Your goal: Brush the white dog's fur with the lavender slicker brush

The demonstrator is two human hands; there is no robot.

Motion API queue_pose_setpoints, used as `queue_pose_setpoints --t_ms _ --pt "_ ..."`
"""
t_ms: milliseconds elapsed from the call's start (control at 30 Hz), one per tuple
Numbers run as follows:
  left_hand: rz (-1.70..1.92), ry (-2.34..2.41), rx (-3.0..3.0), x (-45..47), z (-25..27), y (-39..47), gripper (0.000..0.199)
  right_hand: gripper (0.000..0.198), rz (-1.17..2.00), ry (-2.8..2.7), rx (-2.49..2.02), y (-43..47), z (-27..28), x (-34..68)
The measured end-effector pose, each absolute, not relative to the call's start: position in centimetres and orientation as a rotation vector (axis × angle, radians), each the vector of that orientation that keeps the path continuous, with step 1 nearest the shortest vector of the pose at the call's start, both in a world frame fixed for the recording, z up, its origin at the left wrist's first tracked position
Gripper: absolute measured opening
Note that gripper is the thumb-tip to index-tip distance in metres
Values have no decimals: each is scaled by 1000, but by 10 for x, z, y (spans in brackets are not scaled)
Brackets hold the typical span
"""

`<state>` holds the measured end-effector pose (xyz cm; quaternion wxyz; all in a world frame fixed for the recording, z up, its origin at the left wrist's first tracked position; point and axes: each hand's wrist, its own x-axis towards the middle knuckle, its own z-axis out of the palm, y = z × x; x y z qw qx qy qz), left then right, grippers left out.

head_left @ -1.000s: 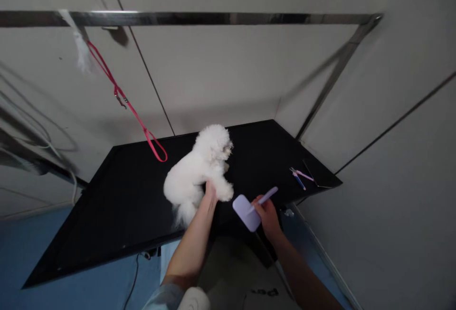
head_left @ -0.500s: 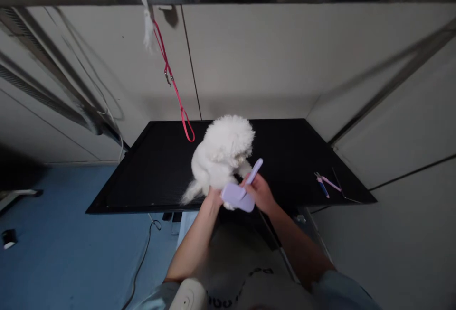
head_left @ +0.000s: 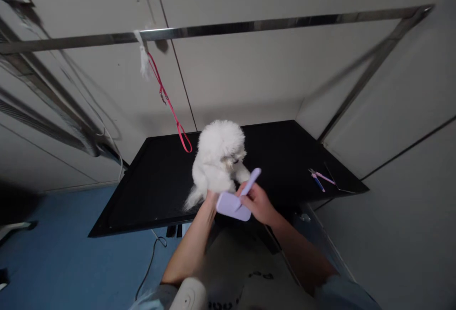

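A fluffy white dog [head_left: 221, 146] sits on the black table, its head lowered toward the brush. My right hand [head_left: 261, 204] is closed round a lilac pet brush [head_left: 233, 206]. The brush's broad back faces up and its handle [head_left: 252, 180] points up and away from me. Against the dog's lower body, at the near edge, is my left hand [head_left: 212, 200]. Its fingers are hidden behind the brush and fur, so their grip does not show. The brush head overlaps the left hand in view; whether it touches the dog cannot be seen.
Nail clippers [head_left: 317, 180] with blue and pink handles lie on the table [head_left: 156, 182] at right, beside a thin dark item. A red leash [head_left: 170, 106] hangs from the metal bar [head_left: 221, 29]. A grey hose [head_left: 76, 129] runs along the left wall.
My view has tilted up and turned slightly. The dog's head has turned, showing more of its muzzle. The brush stays in my right hand, and the dog's paw below it no longer shows.
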<state>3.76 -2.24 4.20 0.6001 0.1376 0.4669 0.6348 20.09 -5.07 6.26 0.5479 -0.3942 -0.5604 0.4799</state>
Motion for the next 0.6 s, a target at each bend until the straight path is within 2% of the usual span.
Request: queue_pose_setpoints --t_ms 100,167,267,433,533,600 --pt "1417 876 506 45 57 -23 52 28 1117 -1255 -961 -56 68 199" --pt "1428 875 557 47 61 -24 45 29 1057 -1258 -954 -58 75 201" --pt "1431 944 561 47 61 -24 38 27 1151 -1388 -944 -53 88 207" --pt "1482 983 513 45 61 -23 36 24 832 -1193 -1016 -42 107 219" --pt "1458 959 557 46 66 -23 37 22 1060 -1424 -960 -42 106 222" --pt "1472 956 583 48 68 -22 39 23 1055 -1415 -1043 -40 104 225"
